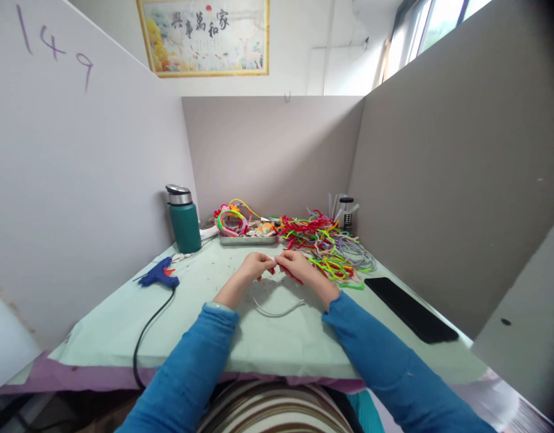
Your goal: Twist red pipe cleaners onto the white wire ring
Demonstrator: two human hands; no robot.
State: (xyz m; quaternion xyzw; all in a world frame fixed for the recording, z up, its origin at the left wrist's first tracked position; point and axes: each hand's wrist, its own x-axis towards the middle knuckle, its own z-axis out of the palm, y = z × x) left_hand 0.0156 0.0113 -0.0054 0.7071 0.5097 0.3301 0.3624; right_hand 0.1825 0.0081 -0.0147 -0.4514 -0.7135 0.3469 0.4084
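Observation:
My left hand point(256, 264) and my right hand point(295, 264) meet fingertip to fingertip above the middle of the table. Both are pinched closed on a red pipe cleaner point(297, 278); bits of it show below the fingers of each hand, while the rest is hidden. Below them on the pale green cloth point(205, 337) lies a curved grey-white strand point(277, 314). A tangled heap of coloured pipe cleaners point(322, 240) lies just beyond my right hand.
A metal tray point(249, 241) with small pieces and bent loops stands at the back, beside a green bottle point(185, 222). The blue glue gun point(160, 273) lies left, its cord running off the front edge. A black phone-like slab point(410, 308) lies right. Partitions point(272, 150) enclose the table.

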